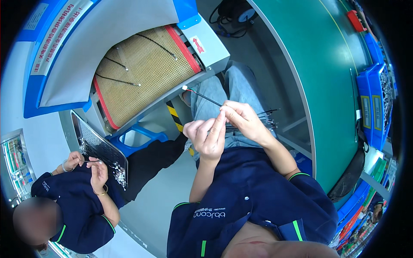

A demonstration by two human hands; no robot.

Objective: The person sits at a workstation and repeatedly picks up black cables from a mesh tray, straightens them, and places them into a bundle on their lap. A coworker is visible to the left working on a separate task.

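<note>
A thin black cable slants up and left from my hands. At its free end sits a small white connector, with short red and green wires beside it. My right hand pinches the cable between thumb and fingers. Against those fingertips press the tips of my left hand, closed where the cable enters; its other fingers are curled. The part of the cable inside the fingers is hidden. Across my lap, behind my wrists, lies a bundle of black cables, partly covered by my hands.
Ahead, a mesh conveyor belt with red edges carries several black cables under a blue-and-white hood. A green table curves along the right, with blue bins. At left, a co-worker's hands work over a dark tray. Nearby stands a blue stool.
</note>
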